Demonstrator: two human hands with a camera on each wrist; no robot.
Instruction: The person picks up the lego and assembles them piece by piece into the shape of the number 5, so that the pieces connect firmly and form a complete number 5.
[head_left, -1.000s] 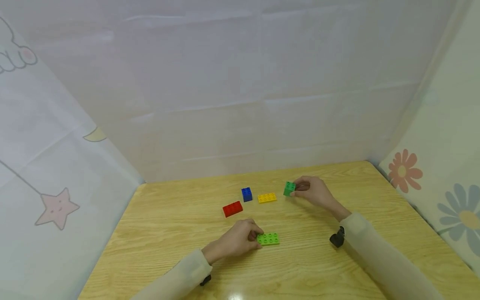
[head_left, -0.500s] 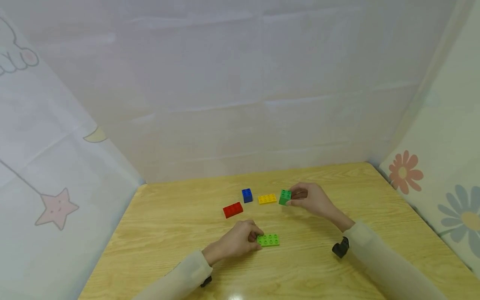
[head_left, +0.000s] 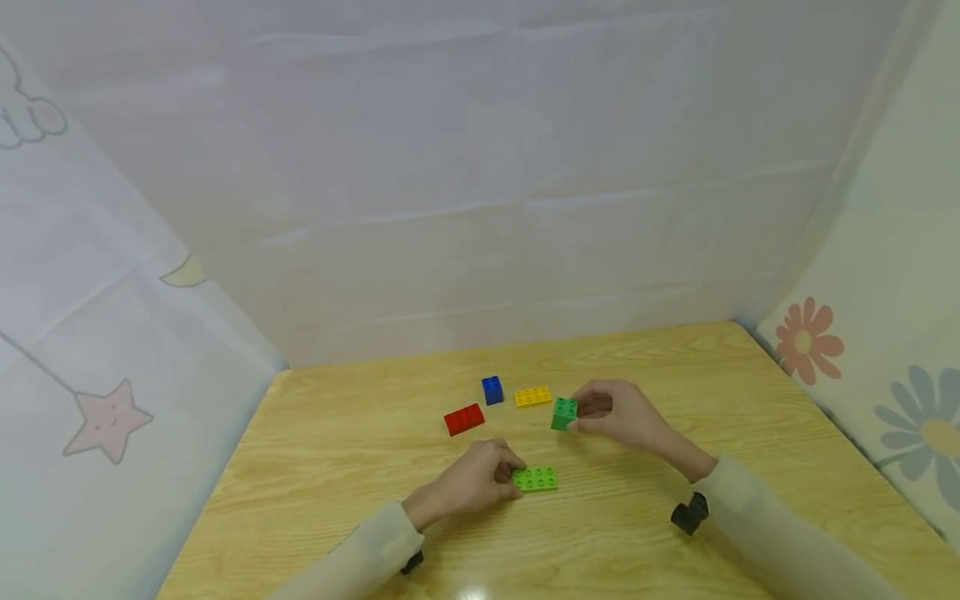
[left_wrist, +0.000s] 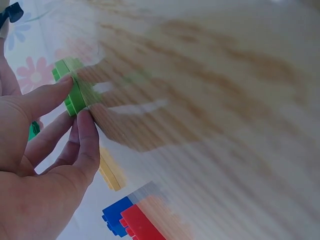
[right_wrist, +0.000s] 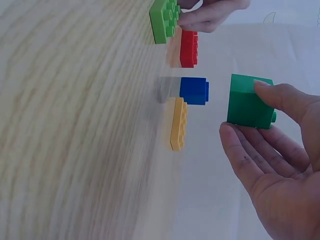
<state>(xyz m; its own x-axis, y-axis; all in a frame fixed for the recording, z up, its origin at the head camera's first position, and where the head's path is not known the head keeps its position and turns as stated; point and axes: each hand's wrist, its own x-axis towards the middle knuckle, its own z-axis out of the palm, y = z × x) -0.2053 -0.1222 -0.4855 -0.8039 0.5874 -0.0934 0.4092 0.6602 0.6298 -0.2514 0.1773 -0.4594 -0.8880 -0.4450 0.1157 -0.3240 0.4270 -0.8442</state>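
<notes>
My left hand (head_left: 480,482) (left_wrist: 60,120) pinches the left end of a flat light green plate (head_left: 536,478) (left_wrist: 75,92) (right_wrist: 164,20) that lies on the wooden table (head_left: 337,500). My right hand (head_left: 611,414) (right_wrist: 260,135) holds a dark green square brick (head_left: 564,413) (right_wrist: 248,101) between thumb and fingers, lifted above the table, behind and right of the plate. A flat yellow plate (head_left: 533,396) (right_wrist: 177,123), a blue brick (head_left: 492,389) (right_wrist: 193,90) and a red brick (head_left: 464,419) (right_wrist: 188,48) lie behind the hands.
White cloth walls with a star print (head_left: 108,417) at left and flower prints (head_left: 806,340) at right close in the table. A small black piece (head_left: 690,513) shows at my right wrist. Bare wood lies in front and to both sides.
My right hand has carried the dark green brick from the back right toward me and leftward, closer to the light green plate. My left hand has stayed on the plate.
</notes>
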